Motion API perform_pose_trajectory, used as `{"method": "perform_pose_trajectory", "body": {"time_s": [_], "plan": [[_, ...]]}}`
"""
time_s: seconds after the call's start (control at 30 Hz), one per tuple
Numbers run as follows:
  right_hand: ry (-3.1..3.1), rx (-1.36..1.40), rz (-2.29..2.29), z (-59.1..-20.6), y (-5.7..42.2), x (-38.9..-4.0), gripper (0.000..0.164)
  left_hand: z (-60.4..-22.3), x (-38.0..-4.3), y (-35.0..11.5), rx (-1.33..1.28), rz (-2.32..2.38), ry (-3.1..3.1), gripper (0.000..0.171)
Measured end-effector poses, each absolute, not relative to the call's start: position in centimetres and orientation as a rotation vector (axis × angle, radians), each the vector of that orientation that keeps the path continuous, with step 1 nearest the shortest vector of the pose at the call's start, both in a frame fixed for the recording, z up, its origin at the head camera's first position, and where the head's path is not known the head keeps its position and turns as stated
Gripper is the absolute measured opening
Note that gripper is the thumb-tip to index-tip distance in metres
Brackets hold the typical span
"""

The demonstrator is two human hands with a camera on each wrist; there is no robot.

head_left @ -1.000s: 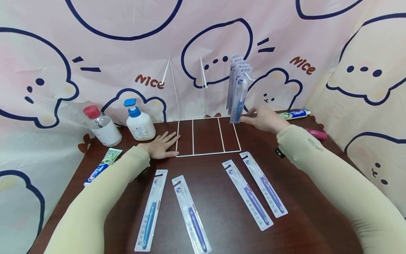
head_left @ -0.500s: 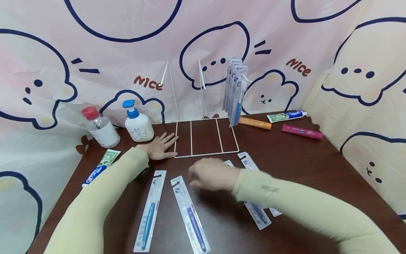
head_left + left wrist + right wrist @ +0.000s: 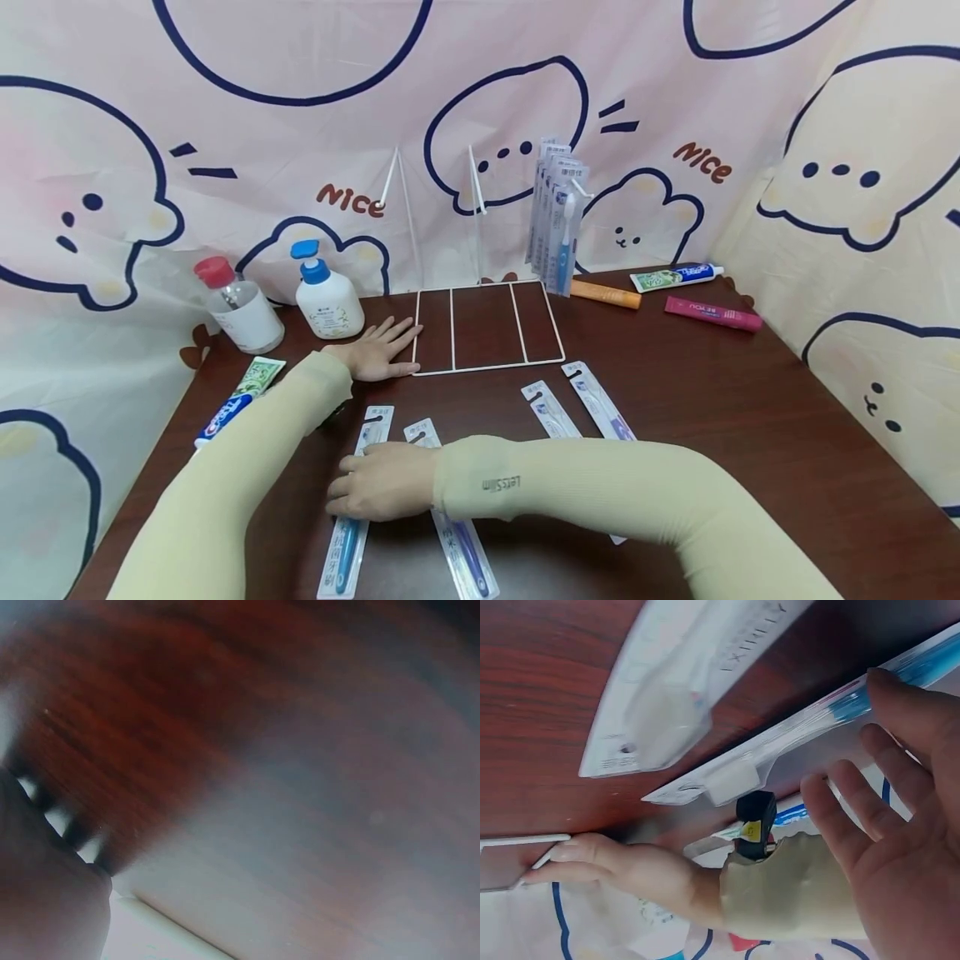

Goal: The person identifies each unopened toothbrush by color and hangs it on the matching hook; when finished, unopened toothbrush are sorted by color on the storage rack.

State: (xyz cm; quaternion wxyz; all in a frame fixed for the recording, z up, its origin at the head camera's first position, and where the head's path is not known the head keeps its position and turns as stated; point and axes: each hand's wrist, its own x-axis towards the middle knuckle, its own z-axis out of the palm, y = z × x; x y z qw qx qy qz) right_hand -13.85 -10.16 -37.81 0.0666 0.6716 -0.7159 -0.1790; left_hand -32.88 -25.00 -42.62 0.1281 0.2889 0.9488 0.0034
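Note:
My left hand [image 3: 381, 350] lies on the table with fingers spread, its fingertips and thumb at the left edge of a white wire rack [image 3: 487, 367]. My right hand [image 3: 386, 482] reaches over a packaged toothbrush with a blue handle [image 3: 343, 557]. In the right wrist view its fingers [image 3: 840, 817] are loosely bent and apart, with the thumb right at the package edge. Under the right wrist lies a packaged purple toothbrush [image 3: 468, 558]. Several toothbrush packs [image 3: 558, 221] hang on the rack's right hook. Two more packaged toothbrushes [image 3: 597, 398] lie right of centre, partly hidden by the right sleeve.
At the back left stand a white pump bottle [image 3: 330, 304] and a clear red-capped bottle [image 3: 247, 317]. A toothpaste tube [image 3: 242, 400] lies by the left forearm. An orange tube [image 3: 606, 293], a green-and-blue toothpaste tube [image 3: 675, 277] and a pink tube [image 3: 712, 314] lie at the right.
My right hand has left the hanging packs and moved left and toward me, to the blue packaged toothbrush. The left hand has stayed at the rack.

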Motion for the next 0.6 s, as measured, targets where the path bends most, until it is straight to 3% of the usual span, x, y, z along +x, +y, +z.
{"method": "perform_pose_trajectory", "body": {"time_s": [0.23,0.43,0.6], "plan": [[-2.434,1.779,-0.379,-38.6,-12.2,-14.6,0.025,-42.8,-33.0,-25.2,0.858,0.003,2.757,0.084],[-2.892,1.582,-0.238,-38.5,-13.2,-14.4,0.049,-42.6,-32.9,-25.2,0.854,0.007,2.757,0.086],[-2.987,1.509,-0.125,-38.5,-13.6,-13.3,0.048,-42.5,-32.9,-25.1,0.851,0.018,2.748,0.087]]}}
